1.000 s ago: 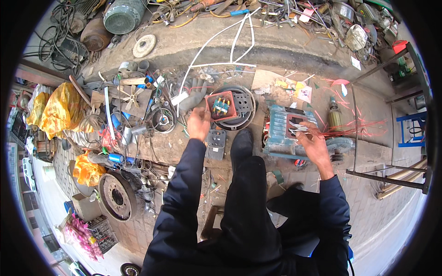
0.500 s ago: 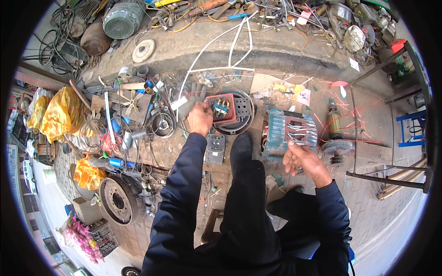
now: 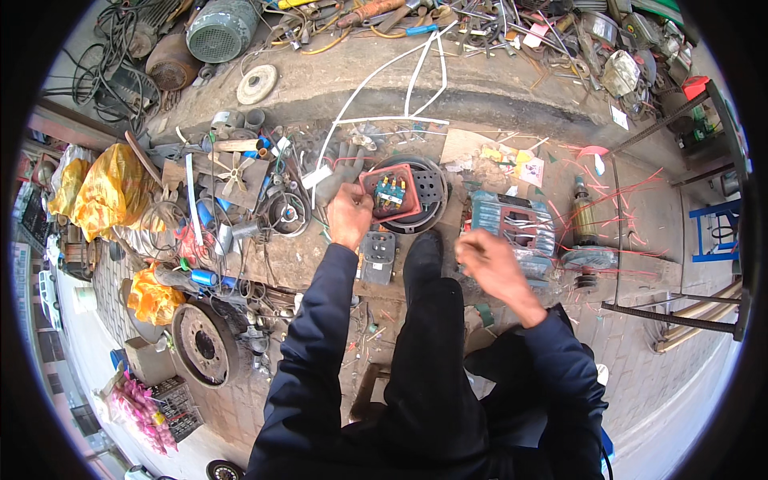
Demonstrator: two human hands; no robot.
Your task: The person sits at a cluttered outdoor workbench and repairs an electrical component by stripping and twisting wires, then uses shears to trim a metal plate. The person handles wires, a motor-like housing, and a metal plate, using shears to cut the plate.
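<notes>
My left hand (image 3: 350,218) is closed on the left rim of a red square motor terminal box (image 3: 393,214). Inside the box sits a teal terminal block (image 3: 390,192) with metal contacts. The box rests tilted over a dark round pan (image 3: 439,214), beside a grey piece with holes (image 3: 433,189). Just below my left hand lies a small grey box-shaped cover (image 3: 378,254). My right hand (image 3: 486,262) hovers at the left side of a teal ribbed motor housing (image 3: 524,228), fingers curled together; whatever they hold, if anything, is hidden.
A grey glove (image 3: 349,165) lies beyond my left hand. To the right stands a copper-wound rotor (image 3: 584,216) among red wire scraps. Cables and parts crowd the left, near a fan blade (image 3: 233,174) and a rusty wheel rim (image 3: 204,344). White strips (image 3: 390,119) cross the concrete step.
My right hand has moved left, off the motor housing's near edge, and its fingers have curled. The terminal box has turned and tilted slightly under my left hand. The view has shifted a little.
</notes>
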